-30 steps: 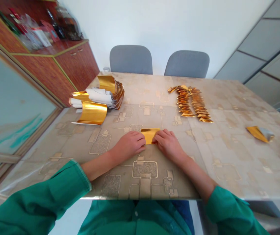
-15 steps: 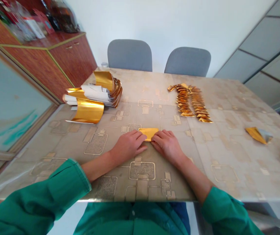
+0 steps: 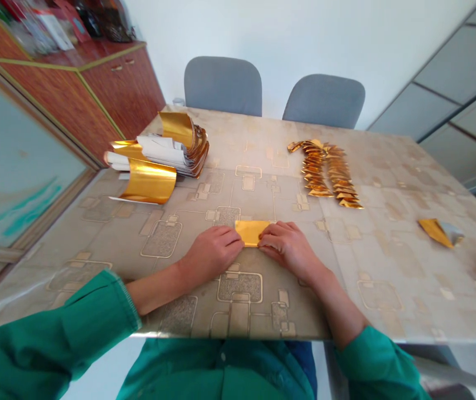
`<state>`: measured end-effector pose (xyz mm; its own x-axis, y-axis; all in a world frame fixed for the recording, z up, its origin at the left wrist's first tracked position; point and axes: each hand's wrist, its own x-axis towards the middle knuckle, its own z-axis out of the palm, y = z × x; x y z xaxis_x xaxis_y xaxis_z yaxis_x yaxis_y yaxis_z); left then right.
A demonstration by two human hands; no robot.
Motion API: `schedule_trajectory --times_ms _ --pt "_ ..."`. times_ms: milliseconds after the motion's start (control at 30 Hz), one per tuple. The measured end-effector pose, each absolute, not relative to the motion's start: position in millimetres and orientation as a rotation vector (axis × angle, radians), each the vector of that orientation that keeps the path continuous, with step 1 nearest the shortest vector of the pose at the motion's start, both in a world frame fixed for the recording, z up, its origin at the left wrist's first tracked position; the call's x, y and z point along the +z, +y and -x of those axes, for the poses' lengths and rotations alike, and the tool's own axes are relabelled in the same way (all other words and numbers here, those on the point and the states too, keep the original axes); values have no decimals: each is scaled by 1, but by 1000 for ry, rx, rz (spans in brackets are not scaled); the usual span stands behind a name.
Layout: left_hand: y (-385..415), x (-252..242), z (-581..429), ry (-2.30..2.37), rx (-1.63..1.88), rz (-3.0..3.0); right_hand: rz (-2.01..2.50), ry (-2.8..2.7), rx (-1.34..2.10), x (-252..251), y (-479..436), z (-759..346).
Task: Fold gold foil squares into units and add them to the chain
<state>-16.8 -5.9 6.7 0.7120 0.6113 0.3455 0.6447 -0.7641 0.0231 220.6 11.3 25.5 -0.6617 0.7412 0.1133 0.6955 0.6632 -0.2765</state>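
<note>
- Gripped at its left end by the left hand (image 3: 213, 253) and at its right end by the right hand (image 3: 291, 250), fingers closed on both, one small gold sheet (image 3: 251, 232) lies before me, head view.
- Sheet location: on the patterned tablecloth (image 3: 387, 250), between the hands, near the front edge.
- Beyond the left hand I record a stack of gold and white sheets (image 3: 166, 153).
- Beyond the right: folded gold pieces (image 3: 316, 173) in two rows.

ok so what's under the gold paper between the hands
The gold paper lies on the patterned tablecloth, which shows around it. Anything directly beneath is hidden; the left hand and right hand cover parts of its ends.
</note>
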Motion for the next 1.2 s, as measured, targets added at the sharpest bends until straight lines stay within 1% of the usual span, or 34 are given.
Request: schedule_trajectory --times_ms 200,300,400,567,800,1033,1200 --pt "-18 8 7 -974 -417 2883 1161 -2614 315 21 5 -219" --pt "-20 6 6 -997 -363 2886 1356 -2527 229 15 -1 -209" --pt "-21 5 9 -1020 -387 2876 1506 -2448 120 7 -5 -200" --pt "-26 4 23 -1016 -475 2856 1498 -2445 137 3 -7 -207" --pt "-31 0 43 -1007 -495 2849 1469 -2461 140 4 -7 -212" --pt "-15 8 30 -927 -544 2907 1394 -2536 299 11 -2 -222" --pt "4 13 8 -976 -439 2955 1378 -2633 441 30 11 -218"
